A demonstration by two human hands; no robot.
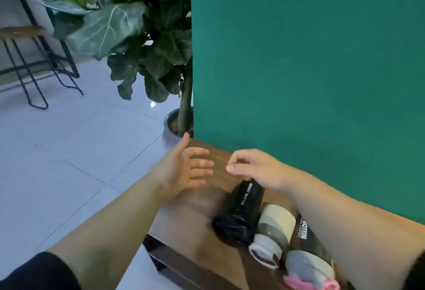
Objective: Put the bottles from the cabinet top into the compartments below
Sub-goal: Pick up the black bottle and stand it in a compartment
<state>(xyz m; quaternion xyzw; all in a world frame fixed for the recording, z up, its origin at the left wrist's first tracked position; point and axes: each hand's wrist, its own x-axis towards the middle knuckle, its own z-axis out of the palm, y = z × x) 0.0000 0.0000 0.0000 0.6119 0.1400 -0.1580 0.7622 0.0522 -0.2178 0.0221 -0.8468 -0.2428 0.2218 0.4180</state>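
Bottles: three lying side by side on the cabinet top (184, 220) near its front edge, namely a black sport bottle (241, 211), a cream-banded bottle (273, 227) and a dark bottle with a grey-pink cap (308, 250). We hold our right hand (255, 167) loosely curled, touching the black bottle's base. Our left hand (184, 170) hovers spread and empty over the top's left edge.

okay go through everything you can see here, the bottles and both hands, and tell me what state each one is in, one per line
Black sport bottle: on the cabinet top, not gripped.
Cream-banded bottle: on the cabinet top beside the black one.
Dark bottle with pink cap: beside the cream-banded bottle, next to the right forearm.
Left hand: open, fingers spread, empty.
Right hand: loosely curled over the black bottle's far end, holding nothing.
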